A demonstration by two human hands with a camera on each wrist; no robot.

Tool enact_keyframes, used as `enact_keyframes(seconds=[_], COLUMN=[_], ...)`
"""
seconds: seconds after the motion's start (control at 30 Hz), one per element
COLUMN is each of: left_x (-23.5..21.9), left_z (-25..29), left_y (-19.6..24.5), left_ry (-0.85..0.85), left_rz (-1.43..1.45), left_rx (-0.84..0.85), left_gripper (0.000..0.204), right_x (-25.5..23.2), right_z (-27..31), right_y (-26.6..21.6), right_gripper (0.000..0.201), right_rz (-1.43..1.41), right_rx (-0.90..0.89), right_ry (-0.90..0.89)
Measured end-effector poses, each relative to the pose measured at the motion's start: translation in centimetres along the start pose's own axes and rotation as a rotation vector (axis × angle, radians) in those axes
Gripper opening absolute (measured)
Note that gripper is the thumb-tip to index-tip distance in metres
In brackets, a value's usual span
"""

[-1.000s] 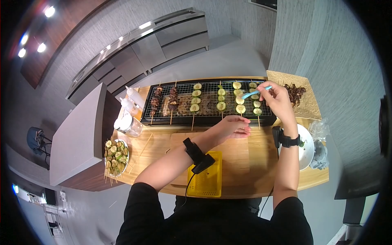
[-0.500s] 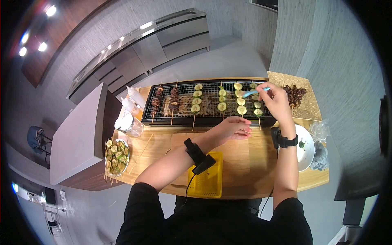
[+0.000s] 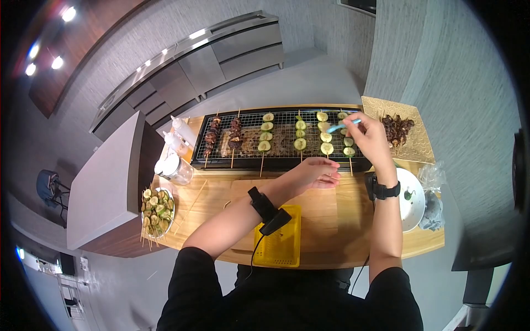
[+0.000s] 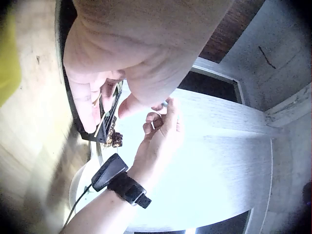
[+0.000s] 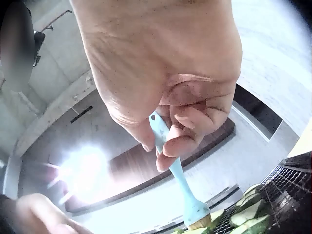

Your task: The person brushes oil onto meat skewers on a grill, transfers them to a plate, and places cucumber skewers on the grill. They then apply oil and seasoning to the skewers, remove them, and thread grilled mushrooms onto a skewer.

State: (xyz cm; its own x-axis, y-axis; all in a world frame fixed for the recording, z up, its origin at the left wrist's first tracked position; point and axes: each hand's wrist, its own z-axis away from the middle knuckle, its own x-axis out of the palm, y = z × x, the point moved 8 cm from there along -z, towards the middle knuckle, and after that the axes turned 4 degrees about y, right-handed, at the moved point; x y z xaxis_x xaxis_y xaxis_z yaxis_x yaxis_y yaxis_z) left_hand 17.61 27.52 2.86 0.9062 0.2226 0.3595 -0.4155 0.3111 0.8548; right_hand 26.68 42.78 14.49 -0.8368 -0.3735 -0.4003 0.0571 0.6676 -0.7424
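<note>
My right hand (image 3: pixel 371 139) pinches the handle of a light-blue basting brush (image 5: pixel 181 187) between thumb and fingers. Its bristles (image 5: pixel 201 223) are right at the green-edged cucumber or zucchini slices (image 3: pixel 326 137) on a skewer, second from the right on the grill (image 3: pixel 248 164). Beside that, the rightmost vegetable skewer (image 3: pixel 348 150) lies partly behind my right hand. My left hand (image 3: pixel 316 173) hovers by the grill's front edge, fingers loosely extended and holding nothing. In the left wrist view a bare skewer stick (image 4: pixel 101 125) shows just past its fingers.
Two meat skewers (image 3: pixel 211 137) lie on the grill's left. Squeeze bottles (image 3: pixel 182 131) and a glass jar (image 3: pixel 178 172) stand left, near a plate of vegetable skewers (image 3: pixel 157 214). A yellow basket (image 3: pixel 291 251) sits in front; a white bowl (image 3: pixel 415 212) and gold tray (image 3: pixel 422 146) are right.
My right hand has shifted slightly left with the brush, whose bristles stay around the middle slices of the same skewer. The left hand keeps its place.
</note>
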Motion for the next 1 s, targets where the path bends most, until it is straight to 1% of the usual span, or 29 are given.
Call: enact_keyframes(seconds=[0.07, 0.17, 0.27, 0.37, 0.47, 0.57, 0.67, 0.77, 0.87, 1.0], left_x=[0.0, 0.0, 0.0, 0.0, -0.1, -0.1, -0.1, 0.0, -0.1, 0.1], left_z=[0.0, 0.1, 0.0, -0.1, -0.1, 0.0, 0.0, -0.2, -0.2, -0.1], left_y=[0.0, 0.0, 0.0, -0.1, -0.3, -0.1, -0.2, -0.3, -0.5, -0.6], left_ry=[-0.002, -0.007, -0.013, -0.021, -0.014, -0.012, -0.015, -0.015, -0.018, -0.024], left_rz=[0.003, 0.007, 0.011, -0.001, -0.006, -0.009, -0.004, -0.006, -0.008, -0.005], left_rx=[0.002, 0.008, 0.009, 0.008, 0.005, 0.008, 0.013, 0.002, -0.003, -0.002], left_gripper=[0.042, 0.042, 0.041, 0.041, 0.041, 0.041, 0.041, 0.042, 0.042, 0.042], right_x=[0.4, 0.3, 0.9, 0.7, 0.9, 0.2, 0.2, 0.8, 0.7, 1.6], right_z=[0.1, 0.2, 0.2, 0.2, 0.1, 0.1, 0.1, 0.1, 0.1, 0.1], right_y=[-0.2, -0.3, -0.2, 0.0, 0.4, 0.4, 0.1, 0.8, 0.5, 1.3], right_gripper=[0.019, 0.019, 0.019, 0.019, 0.019, 0.019, 0.019, 0.019, 0.019, 0.02], right_rz=[0.012, -0.066, -0.014, -0.053, -0.003, -0.027, -0.069, -0.044, -0.073, -0.04], right_rx=[0.004, 0.057, 0.019, 0.042, 0.032, 0.037, 0.06, 0.069, 0.11, 0.062], right_ry=[-0.025, 0.048, -0.005, 0.064, 0.023, 0.085, 0.085, 0.027, 0.074, 0.026])
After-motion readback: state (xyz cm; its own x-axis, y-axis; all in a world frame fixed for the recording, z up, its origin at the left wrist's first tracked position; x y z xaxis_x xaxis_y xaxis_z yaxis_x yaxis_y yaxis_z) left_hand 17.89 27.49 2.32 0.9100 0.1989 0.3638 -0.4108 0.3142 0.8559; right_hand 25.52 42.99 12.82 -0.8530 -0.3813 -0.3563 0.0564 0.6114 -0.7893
